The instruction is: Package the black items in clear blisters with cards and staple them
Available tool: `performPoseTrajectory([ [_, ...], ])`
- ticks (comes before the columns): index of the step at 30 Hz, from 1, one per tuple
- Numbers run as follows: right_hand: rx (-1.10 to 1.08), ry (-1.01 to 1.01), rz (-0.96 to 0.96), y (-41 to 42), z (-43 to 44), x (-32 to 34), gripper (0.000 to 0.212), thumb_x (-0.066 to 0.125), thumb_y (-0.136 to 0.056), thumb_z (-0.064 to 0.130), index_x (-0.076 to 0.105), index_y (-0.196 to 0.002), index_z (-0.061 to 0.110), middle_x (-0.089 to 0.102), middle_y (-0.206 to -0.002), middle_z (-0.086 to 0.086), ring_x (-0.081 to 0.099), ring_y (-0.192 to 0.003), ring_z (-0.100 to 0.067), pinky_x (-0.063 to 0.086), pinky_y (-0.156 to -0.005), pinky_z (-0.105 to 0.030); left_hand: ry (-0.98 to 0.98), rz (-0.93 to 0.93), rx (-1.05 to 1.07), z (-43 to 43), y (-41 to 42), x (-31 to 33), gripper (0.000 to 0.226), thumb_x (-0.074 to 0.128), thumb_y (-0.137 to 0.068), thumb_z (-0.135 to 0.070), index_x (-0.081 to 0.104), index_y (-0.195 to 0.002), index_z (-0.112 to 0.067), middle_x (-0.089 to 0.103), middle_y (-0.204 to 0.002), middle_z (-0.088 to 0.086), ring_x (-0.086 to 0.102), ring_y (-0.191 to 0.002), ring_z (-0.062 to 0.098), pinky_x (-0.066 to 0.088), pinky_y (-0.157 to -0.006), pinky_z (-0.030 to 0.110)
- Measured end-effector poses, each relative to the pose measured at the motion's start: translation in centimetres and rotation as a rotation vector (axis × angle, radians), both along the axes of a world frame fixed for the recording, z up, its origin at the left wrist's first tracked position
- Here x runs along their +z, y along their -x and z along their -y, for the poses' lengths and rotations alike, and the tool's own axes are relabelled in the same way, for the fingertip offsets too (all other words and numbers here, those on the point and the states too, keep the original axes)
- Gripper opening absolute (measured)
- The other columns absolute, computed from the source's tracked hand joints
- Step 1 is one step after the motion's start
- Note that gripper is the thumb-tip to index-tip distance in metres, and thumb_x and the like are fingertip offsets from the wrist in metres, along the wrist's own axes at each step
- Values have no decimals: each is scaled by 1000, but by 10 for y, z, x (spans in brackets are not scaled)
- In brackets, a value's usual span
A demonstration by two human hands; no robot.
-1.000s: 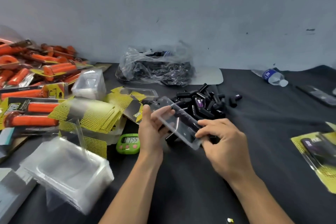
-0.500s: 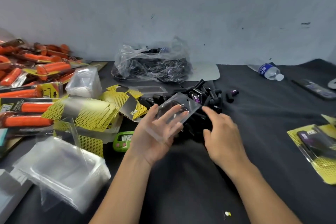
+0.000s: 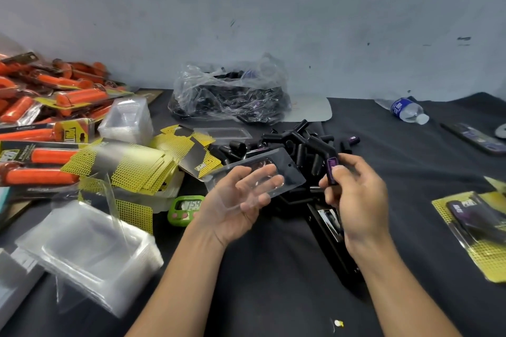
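Just above the dark table [image 3: 273, 290], the person's left hand [image 3: 241, 200] lies palm up with its fingers spread and nearly straight, and a clear blister [image 3: 284, 169] rests flat across them, not gripped; the fingers show through the plastic. Beside it the right hand [image 3: 358, 194] pinches one black item [image 3: 332, 171] between thumb and fingertips, upright, its purple label facing me, just off the blister's right end and apart from it. Behind both hands lies a loose pile [image 3: 301, 145] of the same black items, and further back, by the wall [image 3: 273, 22], a crumpled clear bag [image 3: 232, 93] holds more of them. A black stapler [image 3: 328, 230] lies on the table under the right wrist, partly hidden by it. To the left a fanned heap of yellow cards [image 3: 131, 164] sits near a green timer [image 3: 186, 208], and a blister stack [image 3: 90, 252] stands nearer the table's edge. Orange packs [image 3: 54, 107] crowd the far left. At the right edge lies a finished pack [image 3: 479, 227], a dark item under plastic on a yellow card, and a bottle [image 3: 408, 111] lies on its side at the back right.
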State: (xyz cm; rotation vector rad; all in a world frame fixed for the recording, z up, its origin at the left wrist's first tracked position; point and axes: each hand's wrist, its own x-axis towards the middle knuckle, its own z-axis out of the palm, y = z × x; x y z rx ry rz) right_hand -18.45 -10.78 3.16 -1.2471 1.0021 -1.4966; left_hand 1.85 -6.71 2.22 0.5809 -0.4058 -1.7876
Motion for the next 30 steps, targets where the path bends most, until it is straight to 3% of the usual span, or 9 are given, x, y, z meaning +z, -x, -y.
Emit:
performPoseTrajectory([
  [3,218,-135,253,9,-9,14,23,57,-86,21,80,-82,20,60,-62,-13,38,-48,-18,32,-44,-25,-35,61,34,3,2,-1,41,52,-92,-22,72,-116,3,72,-104,20,61,-44,23,41,-29,18],
  [7,334,-167,202,8,-15,18,26,62,-81,23,81,-96,13,52,-57,-9,39,-47,-14,29,-44,-25,-56,105,-7,2,4,-2,44,56,-88,-22,71,-119,5,72,-108,23,60,-44,23,39,-28,17],
  [11,208,-5,159,5,-23,24,16,65,-76,15,80,-77,12,56,-59,-7,40,-45,-14,31,-45,-26,-41,264,-34,3,10,-5,46,57,-89,-28,72,-124,-2,67,-127,23,63,-51,20,38,-29,16],
  [14,17,293,-166,5,-33,24,11,75,-80,31,80,-75,23,70,-62,4,58,-50,-16,48,-51,-30,-25,349,-56,4,14,-6,39,59,-87,-33,81,-108,-8,74,-116,13,65,-55,18,39,-31,15],
  [19,17,478,-532,-9,-56,22,34,65,-90,60,76,-81,30,63,-57,9,62,-54,3,38,-53,-5,30,367,-139,0,22,-8,26,69,-87,-31,75,-98,-9,72,-91,11,59,-53,19,45,-38,20],
  [22,165,367,-590,-14,-60,24,11,64,-86,39,73,-90,33,67,-60,7,67,-56,-1,46,-56,-9,54,352,-168,-3,26,-10,17,61,-91,-27,66,-97,-12,64,-82,8,53,-55,14,45,-42,20],
  [24,164,358,-654,-13,-58,23,19,68,-84,21,72,-96,36,67,-60,11,67,-57,-1,48,-58,-10,19,368,-145,-4,28,-10,20,60,-88,-28,56,-99,-12,60,-75,8,50,-51,13,42,-39,20],
  [28,-13,425,-784,-12,-55,22,30,82,-82,24,76,-108,38,57,-60,18,66,-68,-7,59,-70,-33,41,398,-194,-5,26,-7,36,62,-89,-40,55,-100,-6,66,-66,4,60,-49,12,41,-38,15],
  [30,-75,529,-812,-11,-52,22,34,86,-78,19,80,-109,30,60,-80,19,62,-83,-11,56,-78,-31,77,381,-227,-5,25,-6,42,61,-90,-43,58,-106,-5,70,-71,4,63,-54,12,43,-40,14],
])
